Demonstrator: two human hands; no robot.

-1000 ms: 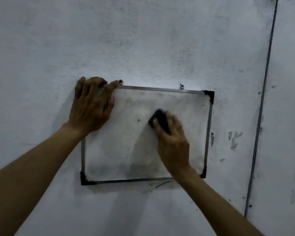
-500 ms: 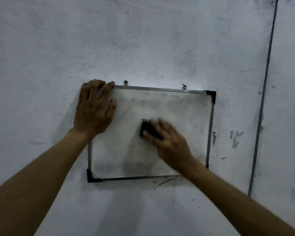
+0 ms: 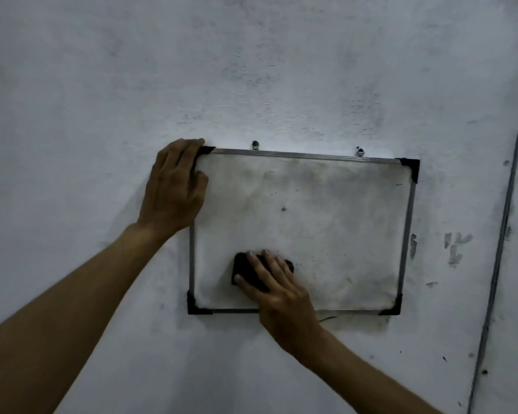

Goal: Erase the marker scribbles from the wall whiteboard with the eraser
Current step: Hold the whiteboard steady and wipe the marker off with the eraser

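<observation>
Eraser [image 3: 245, 268] sits low-left on board [image 3: 326, 222], under R hand [image 3: 277, 289]; fingers [image 3: 259, 264] spread over its top, thumb at its lower-left side, clamping it to surface. L hand [image 3: 174, 186] lies flat on board's top-left corner, fingers together. Near bottom and left frame edges; wide smudged area to the right and above.

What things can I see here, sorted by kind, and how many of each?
Whiteboard: 1
Eraser: 1
Hands: 2, the left hand and the right hand
Wall hooks: 2, the left hook and the right hook
Total: 6
</observation>
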